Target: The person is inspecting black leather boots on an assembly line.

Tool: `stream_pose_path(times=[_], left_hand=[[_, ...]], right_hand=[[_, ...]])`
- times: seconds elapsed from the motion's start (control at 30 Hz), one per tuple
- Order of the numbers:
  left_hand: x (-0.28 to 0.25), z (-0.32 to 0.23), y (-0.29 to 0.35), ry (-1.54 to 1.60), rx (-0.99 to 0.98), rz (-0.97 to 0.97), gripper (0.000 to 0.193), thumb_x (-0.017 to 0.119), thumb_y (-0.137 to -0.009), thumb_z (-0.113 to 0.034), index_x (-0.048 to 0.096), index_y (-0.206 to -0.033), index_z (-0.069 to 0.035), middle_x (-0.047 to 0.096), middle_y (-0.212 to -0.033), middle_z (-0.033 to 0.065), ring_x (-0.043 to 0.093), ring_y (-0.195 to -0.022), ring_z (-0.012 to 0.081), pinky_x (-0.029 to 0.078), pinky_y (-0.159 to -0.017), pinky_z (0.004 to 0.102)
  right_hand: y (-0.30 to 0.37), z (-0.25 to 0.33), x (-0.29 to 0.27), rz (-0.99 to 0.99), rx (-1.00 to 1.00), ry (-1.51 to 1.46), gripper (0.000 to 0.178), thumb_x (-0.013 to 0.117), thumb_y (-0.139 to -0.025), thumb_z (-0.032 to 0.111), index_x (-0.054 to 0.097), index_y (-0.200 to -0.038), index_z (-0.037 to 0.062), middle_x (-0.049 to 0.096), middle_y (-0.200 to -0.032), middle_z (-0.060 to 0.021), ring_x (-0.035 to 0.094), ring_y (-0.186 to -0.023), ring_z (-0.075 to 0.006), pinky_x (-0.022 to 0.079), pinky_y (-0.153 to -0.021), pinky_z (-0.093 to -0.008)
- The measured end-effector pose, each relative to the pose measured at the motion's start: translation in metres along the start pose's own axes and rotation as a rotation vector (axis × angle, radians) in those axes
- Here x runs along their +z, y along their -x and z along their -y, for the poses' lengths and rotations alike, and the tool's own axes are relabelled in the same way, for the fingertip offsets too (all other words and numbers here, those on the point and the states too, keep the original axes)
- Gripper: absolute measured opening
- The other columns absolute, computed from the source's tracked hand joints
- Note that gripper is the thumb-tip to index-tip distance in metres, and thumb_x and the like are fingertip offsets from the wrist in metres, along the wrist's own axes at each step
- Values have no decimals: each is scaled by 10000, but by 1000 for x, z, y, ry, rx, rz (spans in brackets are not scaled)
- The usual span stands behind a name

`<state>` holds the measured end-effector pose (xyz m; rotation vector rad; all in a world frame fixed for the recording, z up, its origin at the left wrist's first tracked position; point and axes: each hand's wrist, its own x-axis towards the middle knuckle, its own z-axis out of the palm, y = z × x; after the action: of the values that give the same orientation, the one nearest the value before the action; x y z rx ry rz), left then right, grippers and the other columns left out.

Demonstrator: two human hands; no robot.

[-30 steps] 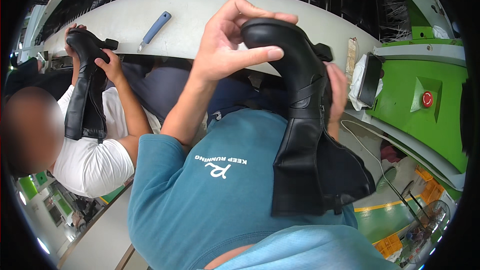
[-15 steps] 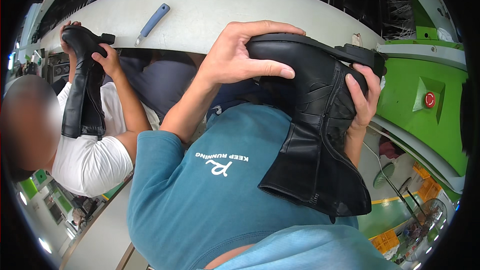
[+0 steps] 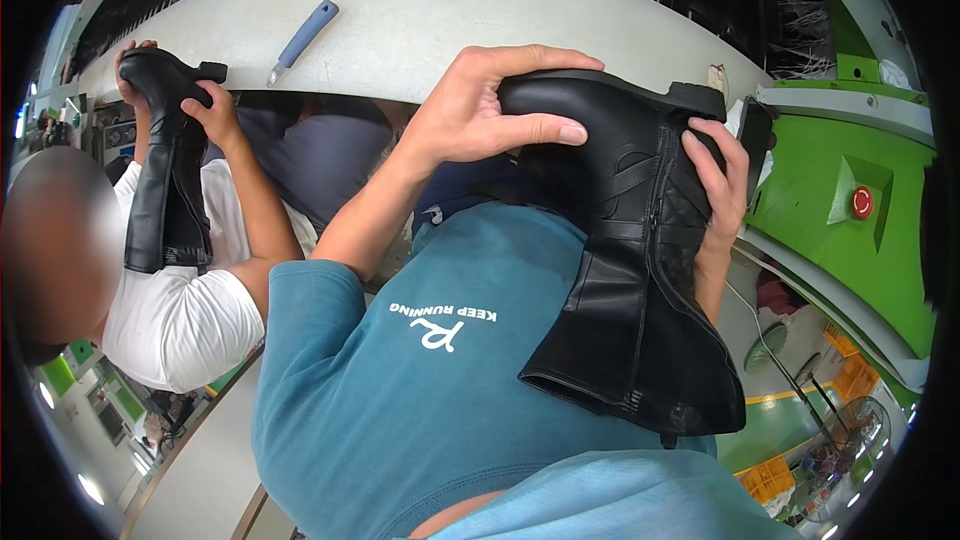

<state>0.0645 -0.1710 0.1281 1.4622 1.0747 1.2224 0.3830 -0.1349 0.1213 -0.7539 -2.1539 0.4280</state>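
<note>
A tall black leather boot (image 3: 620, 230) is held between my two hands, its sole facing up and its open shaft hanging down in front of my teal shirt. My left hand (image 3: 490, 110) is closed round the toe end, thumb on the upper and fingers over the sole edge. Around the heel end wraps my right hand (image 3: 722, 180), its fingers bent against the back of the boot and its palm partly hidden behind. Crossed straps and a zipper show along the boot's side.
A white worktop (image 3: 400, 20) carries a blue-handled tool (image 3: 303, 40). On the left another person in a white shirt holds a similar black boot (image 3: 160, 160). A green machine (image 3: 840, 240) with a red button (image 3: 862, 203) stands to the right, with a fan (image 3: 850, 450) below it.
The boot has tilted slightly in my hands, so less of its sole shows and the heel end is a bit further left. Both hands keep their hold.
</note>
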Motion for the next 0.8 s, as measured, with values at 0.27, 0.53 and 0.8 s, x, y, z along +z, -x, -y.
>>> stream_pose_path(times=[0.27,0.53,0.8], left_hand=[[2,18,1,-40,-173,-57,555,952,-875,-264,768,-1346,-36,828,-1118,109,783,-1008,180,623,-951,329],[-7,35,32,172,-93,3,758,971,-850,-193,634,-1502,-3,704,-1381,128,705,-1222,192,619,-997,338],[-9,49,78,350,-297,81,827,960,-839,-45,557,-1559,3,720,-1345,134,772,-1114,169,656,-976,315]], right_hand=[[-11,-6,8,181,374,-300,550,774,-894,73,720,-1439,21,650,-1472,-152,605,-1410,-282,419,-1239,-385],[100,-87,-9,127,894,-865,925,918,-937,309,417,-1659,22,614,-1497,-121,597,-1371,-232,450,-1209,-387],[53,-34,33,92,1093,-891,582,581,-1127,508,650,-1357,-22,796,-1092,-159,764,-726,-196,626,-595,-315]])
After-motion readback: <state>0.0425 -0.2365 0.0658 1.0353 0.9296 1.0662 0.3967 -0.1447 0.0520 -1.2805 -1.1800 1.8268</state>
